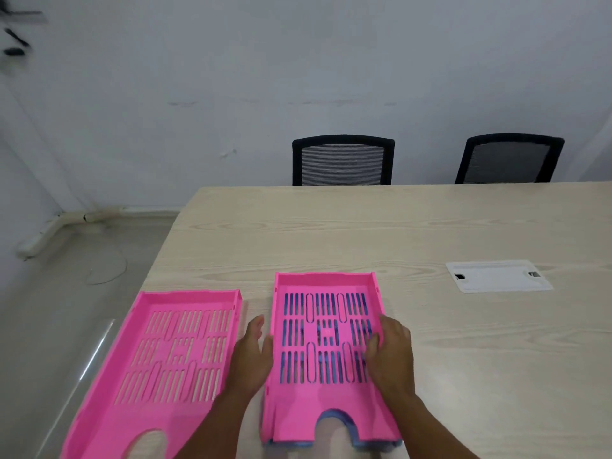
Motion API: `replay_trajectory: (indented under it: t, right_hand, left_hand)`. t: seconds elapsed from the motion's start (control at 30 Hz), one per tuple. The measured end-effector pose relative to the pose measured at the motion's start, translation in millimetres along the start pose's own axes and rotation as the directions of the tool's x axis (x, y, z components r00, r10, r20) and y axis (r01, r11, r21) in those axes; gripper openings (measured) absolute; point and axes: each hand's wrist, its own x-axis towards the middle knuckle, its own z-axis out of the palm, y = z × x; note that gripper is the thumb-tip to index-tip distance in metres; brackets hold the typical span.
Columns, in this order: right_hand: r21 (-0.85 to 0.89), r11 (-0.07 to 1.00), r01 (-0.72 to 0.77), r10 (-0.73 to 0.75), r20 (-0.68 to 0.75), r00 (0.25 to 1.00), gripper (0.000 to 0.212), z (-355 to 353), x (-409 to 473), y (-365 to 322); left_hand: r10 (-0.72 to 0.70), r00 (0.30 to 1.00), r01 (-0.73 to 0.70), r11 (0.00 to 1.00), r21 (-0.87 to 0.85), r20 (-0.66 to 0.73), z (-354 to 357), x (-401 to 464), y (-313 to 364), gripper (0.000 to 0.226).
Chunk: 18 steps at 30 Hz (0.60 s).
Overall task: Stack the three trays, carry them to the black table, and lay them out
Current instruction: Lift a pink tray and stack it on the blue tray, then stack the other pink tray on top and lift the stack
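A pink slotted tray (326, 409) sits nested on a blue tray (361, 442), which shows through the slots and along the near edge. My right hand (392, 352) grips the pink tray's right wall, thumb inside and fingers outside. My left hand (253, 351) lies against its left wall, thumb at the rim and fingers stretched out beside it. A second pink tray (145, 415) lies flat to the left, close to the table's left edge, with no hand on it.
The trays rest on a light wooden table (331, 233). A white cable-port cover (496, 275) is set into it at the right. Two black mesh chairs (342, 160) (510, 159) stand behind the far edge. Grey floor lies to the left.
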Motion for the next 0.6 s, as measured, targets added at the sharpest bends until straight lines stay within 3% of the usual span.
replay_trajectory:
  t: [0.13,0.37,0.6]
  right_hand:
    - [0.041,0.998,0.040,-0.041,0.019,0.999,0.036,22.9,2.6,-19.9]
    - [0.147,0.986,0.084,-0.118,0.239,0.964,0.037,80.5,-32.0,-83.6]
    - [0.222,0.973,0.069,-0.154,0.393,0.907,0.039,140.0,-82.0,-148.5]
  left_hand:
    - [0.016,0.998,-0.016,1.000,-0.006,-0.065,-25.1,4.0,-3.4,0.043]
    - [-0.003,0.981,0.009,0.999,0.032,-0.192,-94.4,-6.2,-41.5,0.039]
    - [-0.127,0.928,0.165,0.983,0.080,-0.349,-172.3,-22.0,-102.6,0.040]
